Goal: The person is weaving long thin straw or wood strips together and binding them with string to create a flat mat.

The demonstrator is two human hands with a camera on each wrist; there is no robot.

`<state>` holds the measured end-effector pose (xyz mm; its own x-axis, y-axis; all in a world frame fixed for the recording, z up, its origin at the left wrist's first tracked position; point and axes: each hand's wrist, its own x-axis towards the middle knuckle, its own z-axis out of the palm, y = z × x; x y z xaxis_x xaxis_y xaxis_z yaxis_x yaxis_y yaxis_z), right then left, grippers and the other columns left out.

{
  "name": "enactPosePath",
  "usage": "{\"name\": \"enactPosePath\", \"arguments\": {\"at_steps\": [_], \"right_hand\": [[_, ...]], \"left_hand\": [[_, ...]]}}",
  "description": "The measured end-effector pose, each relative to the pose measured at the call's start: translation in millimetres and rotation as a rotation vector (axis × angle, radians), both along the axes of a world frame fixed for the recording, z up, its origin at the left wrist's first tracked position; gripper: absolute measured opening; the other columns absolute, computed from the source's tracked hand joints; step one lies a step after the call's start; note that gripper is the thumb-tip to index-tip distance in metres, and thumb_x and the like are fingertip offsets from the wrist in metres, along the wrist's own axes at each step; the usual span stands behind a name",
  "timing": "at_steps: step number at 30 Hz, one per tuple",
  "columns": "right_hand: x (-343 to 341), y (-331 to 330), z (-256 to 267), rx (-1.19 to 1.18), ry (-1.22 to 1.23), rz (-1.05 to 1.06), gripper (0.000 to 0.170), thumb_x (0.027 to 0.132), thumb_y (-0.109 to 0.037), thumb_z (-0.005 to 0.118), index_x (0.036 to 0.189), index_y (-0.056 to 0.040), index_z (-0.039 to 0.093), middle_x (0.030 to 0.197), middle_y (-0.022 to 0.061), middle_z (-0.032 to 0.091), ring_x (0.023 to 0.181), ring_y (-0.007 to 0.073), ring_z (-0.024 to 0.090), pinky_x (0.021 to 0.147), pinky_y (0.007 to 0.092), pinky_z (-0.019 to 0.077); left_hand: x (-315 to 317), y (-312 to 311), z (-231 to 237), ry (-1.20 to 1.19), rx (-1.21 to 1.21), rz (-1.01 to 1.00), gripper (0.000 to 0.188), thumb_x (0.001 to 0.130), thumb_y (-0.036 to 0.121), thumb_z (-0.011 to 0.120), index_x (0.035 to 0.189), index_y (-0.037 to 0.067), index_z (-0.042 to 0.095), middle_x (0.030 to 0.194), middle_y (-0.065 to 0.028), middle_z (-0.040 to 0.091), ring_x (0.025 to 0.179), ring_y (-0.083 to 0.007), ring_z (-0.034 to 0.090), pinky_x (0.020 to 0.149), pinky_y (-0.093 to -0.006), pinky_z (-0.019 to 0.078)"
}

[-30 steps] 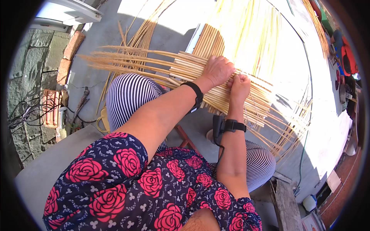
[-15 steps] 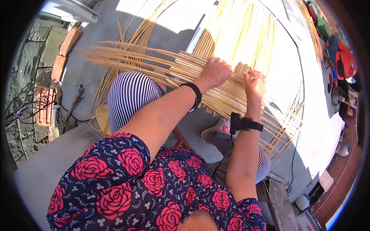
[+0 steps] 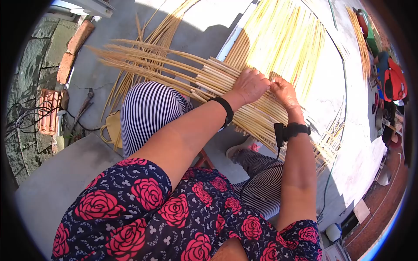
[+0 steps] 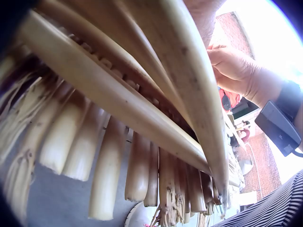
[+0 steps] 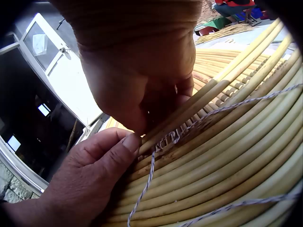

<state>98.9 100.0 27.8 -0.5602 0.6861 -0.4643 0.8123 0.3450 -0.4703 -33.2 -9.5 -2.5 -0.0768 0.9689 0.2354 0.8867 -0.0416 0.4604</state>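
Cut reeds (image 3: 217,80) lie side by side in a layer across the lap, crossing over lengthwise reeds (image 3: 283,35). The left hand (image 3: 252,87) grips the topmost crosswise reeds; in the right wrist view its thumb (image 5: 129,143) presses on a reed where the layers meet. Close against it, the right hand (image 3: 285,93) curls its fingers down at the same reed; I cannot tell what is between its fingertips. Twisted blue-and-white cord (image 5: 150,175) loops round the reeds beside both hands and runs along them. Blunt reed ends (image 4: 109,175) stick out below in the left wrist view.
Feathery reed tips (image 3: 126,56) reach left past the striped knee (image 3: 150,115). Loose reeds (image 3: 167,32) lie on the concrete at the upper left. A yellow bag (image 3: 114,130) stands by the knee, a stone wall (image 3: 32,100) beyond. A red item (image 3: 394,80) is at far right.
The right hand moved away from the left hand to the right with fingers raised, then came back down beside it. The left hand stays on the reeds.
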Motion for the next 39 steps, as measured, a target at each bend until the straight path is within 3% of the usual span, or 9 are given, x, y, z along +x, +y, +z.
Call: {"name": "enactPosePath", "arguments": {"at_steps": [5, 10, 16, 17, 28, 32, 35, 36, 39], "right_hand": [[-21, 9, 14, 0.333, 0.153, -0.187, 0.019, 0.091, -0.025, 0.056, 0.093, -0.0074, 0.060, 0.087, 0.0102, 0.068, 0.082, 0.0270, 0.064, 0.076, 0.0373, 0.0489], [-18, 34, 60, -0.284, 0.449, -0.566, 0.016, 0.096, -0.023, 0.053, 0.101, -0.0084, 0.057, 0.078, 0.0047, 0.063, 0.073, 0.0152, 0.063, 0.065, 0.0269, 0.0520], [22, 64, 108, -0.573, 1.071, -0.676, 0.018, 0.099, -0.015, 0.044, 0.106, -0.0007, 0.053, 0.073, 0.0046, 0.055, 0.067, 0.0173, 0.057, 0.082, 0.0447, 0.0566], [19, 75, 135, -0.565, 1.182, -0.689, 0.015, 0.098, -0.012, 0.048, 0.105, 0.0005, 0.053, 0.068, 0.0032, 0.050, 0.065, 0.0168, 0.052, 0.099, 0.0527, 0.0453], [-21, 125, 409, 0.541, 1.278, -0.064, 0.023, 0.093, -0.017, 0.056, 0.108, 0.0002, 0.059, 0.087, 0.0057, 0.058, 0.087, 0.0165, 0.056, 0.096, 0.0373, 0.0459], [-19, 119, 378, 0.777, 0.988, -0.003, 0.027, 0.093, -0.023, 0.058, 0.111, -0.0030, 0.062, 0.096, 0.0063, 0.063, 0.099, 0.0168, 0.058, 0.094, 0.0328, 0.0449], [-5, 117, 269, 0.546, 0.610, 0.071, 0.031, 0.093, -0.028, 0.059, 0.114, -0.0054, 0.064, 0.103, 0.0068, 0.066, 0.108, 0.0170, 0.060, 0.093, 0.0294, 0.0442], [1, 111, 222, 0.227, 0.605, 0.040, 0.030, 0.091, -0.031, 0.062, 0.109, -0.0078, 0.067, 0.098, 0.0042, 0.067, 0.099, 0.0133, 0.062, 0.091, 0.0291, 0.0445], [16, 52, 109, 0.161, 0.287, -0.036, 0.016, 0.084, -0.019, 0.071, 0.098, -0.0113, 0.070, 0.091, 0.0014, 0.066, 0.084, 0.0116, 0.058, 0.085, 0.0274, 0.0459]], "left_hand": [[0, -1, -3, 0.039, -0.043, -0.057, 0.010, 0.082, 0.024, 0.058, 0.078, 0.018, 0.065, 0.079, 0.0016, 0.061, 0.086, -0.0188, 0.057, 0.079, -0.0375, 0.0414], [2, -5, -6, 0.013, 0.041, -0.067, 0.010, 0.082, 0.023, 0.058, 0.076, 0.018, 0.064, 0.078, 0.0017, 0.061, 0.086, -0.0188, 0.058, 0.078, -0.0368, 0.0417], [0, -4, -2, 0.065, -0.049, -0.091, 0.009, 0.083, 0.024, 0.058, 0.079, 0.018, 0.064, 0.080, 0.0015, 0.062, 0.086, -0.0191, 0.058, 0.078, -0.0376, 0.0415], [2, -6, -3, 0.048, -0.029, -0.084, 0.010, 0.082, 0.022, 0.057, 0.077, 0.018, 0.065, 0.080, 0.0016, 0.063, 0.087, -0.0188, 0.059, 0.079, -0.0373, 0.0418], [1, -6, -6, 0.015, 0.044, -0.071, 0.012, 0.082, 0.020, 0.056, 0.074, 0.018, 0.066, 0.079, 0.0012, 0.064, 0.088, -0.0192, 0.059, 0.081, -0.0370, 0.0419], [0, -3, -4, -0.008, -0.014, -0.077, 0.011, 0.083, 0.023, 0.057, 0.077, 0.019, 0.066, 0.079, 0.0017, 0.063, 0.088, -0.0186, 0.059, 0.081, -0.0373, 0.0412], [3, -6, -8, -0.010, -0.006, -0.070, 0.010, 0.084, 0.026, 0.059, 0.081, 0.019, 0.066, 0.081, 0.0022, 0.062, 0.087, -0.0187, 0.057, 0.080, -0.0372, 0.0405], [3, -6, -7, -0.008, -0.015, -0.068, 0.010, 0.084, 0.027, 0.059, 0.081, 0.019, 0.066, 0.081, 0.0022, 0.062, 0.087, -0.0188, 0.057, 0.080, -0.0372, 0.0404], [0, -4, -5, -0.011, -0.024, -0.070, 0.010, 0.084, 0.027, 0.059, 0.082, 0.019, 0.066, 0.081, 0.0020, 0.062, 0.088, -0.0190, 0.057, 0.081, -0.0371, 0.0401]]}}
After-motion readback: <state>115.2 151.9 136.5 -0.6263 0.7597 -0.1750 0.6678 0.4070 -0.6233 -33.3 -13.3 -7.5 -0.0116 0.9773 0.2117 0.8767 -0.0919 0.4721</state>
